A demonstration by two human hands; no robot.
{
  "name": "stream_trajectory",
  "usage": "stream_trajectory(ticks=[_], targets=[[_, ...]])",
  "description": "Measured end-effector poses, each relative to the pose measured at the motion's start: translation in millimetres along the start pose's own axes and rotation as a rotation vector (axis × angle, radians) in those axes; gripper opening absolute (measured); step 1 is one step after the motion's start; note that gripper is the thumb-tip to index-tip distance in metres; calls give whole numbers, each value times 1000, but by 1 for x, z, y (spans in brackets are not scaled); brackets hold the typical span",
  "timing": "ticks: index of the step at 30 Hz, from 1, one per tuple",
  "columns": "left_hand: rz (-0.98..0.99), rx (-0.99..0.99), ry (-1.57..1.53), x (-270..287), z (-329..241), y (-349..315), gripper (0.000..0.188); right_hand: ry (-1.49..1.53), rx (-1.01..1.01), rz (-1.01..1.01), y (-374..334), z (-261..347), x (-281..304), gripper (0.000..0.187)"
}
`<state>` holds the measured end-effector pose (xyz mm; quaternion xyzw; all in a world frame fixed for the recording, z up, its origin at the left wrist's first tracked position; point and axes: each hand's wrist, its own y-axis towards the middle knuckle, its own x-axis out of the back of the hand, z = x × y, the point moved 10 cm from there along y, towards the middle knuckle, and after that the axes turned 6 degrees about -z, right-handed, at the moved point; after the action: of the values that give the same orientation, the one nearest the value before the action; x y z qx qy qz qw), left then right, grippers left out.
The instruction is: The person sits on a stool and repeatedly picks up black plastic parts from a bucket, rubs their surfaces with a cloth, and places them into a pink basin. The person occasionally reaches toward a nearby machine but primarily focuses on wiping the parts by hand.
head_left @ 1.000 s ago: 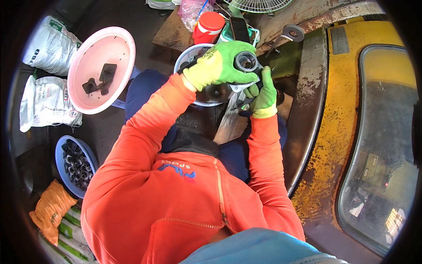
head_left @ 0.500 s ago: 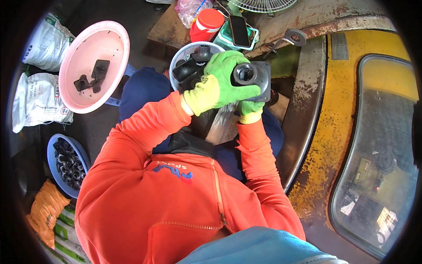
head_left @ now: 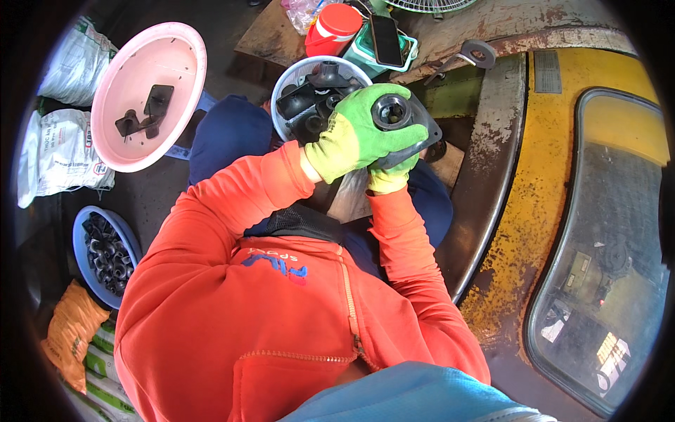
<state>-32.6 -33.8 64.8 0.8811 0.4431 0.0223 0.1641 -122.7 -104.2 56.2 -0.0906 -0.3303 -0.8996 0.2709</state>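
Black flanged fitting [head_left: 423,121] held between both gloved hands, in view just off the white basket's lower right edge.
The left hand [head_left: 369,125] grips its round collar; the right hand [head_left: 395,173], mostly hidden, supports the plate from below. Bulky black fittings [head_left: 301,102] fill the white basket [head_left: 276,88]. The pink basin [head_left: 140,67] carries a few black pieces [head_left: 159,100] from its middle toward its lower edge; small black parts [head_left: 107,254] crowd the blue basin [head_left: 129,235]. A phone [head_left: 385,41] lies over the turquoise basket [head_left: 361,53].
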Motion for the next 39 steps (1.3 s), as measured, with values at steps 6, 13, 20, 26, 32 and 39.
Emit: stream_trajectory(ticks=[6, 13, 20, 26, 32, 39], targets=[[16, -25, 6, 1, 2, 6, 48, 3, -38, 166, 10, -10, -10, 32], [256, -32, -28, -6, -5, 6, 39, 225, -191, 326, 5, -1, -15, 33], [516, 98, -234, -19, -6, 3, 40, 359, -239, 448, -6, 8, -15, 53], [722, -46, -213, -26, -14, -1, 41, 226, -119, 540, -22, 9, -16, 56], [985, 0, -544, -38, -24, -19, 42, 385, -255, 616, -39, 8, -22, 51], [1063, -229, -433, -42, -31, -2, 63, -232, 368, 460, -11, 44, -17, 46]])
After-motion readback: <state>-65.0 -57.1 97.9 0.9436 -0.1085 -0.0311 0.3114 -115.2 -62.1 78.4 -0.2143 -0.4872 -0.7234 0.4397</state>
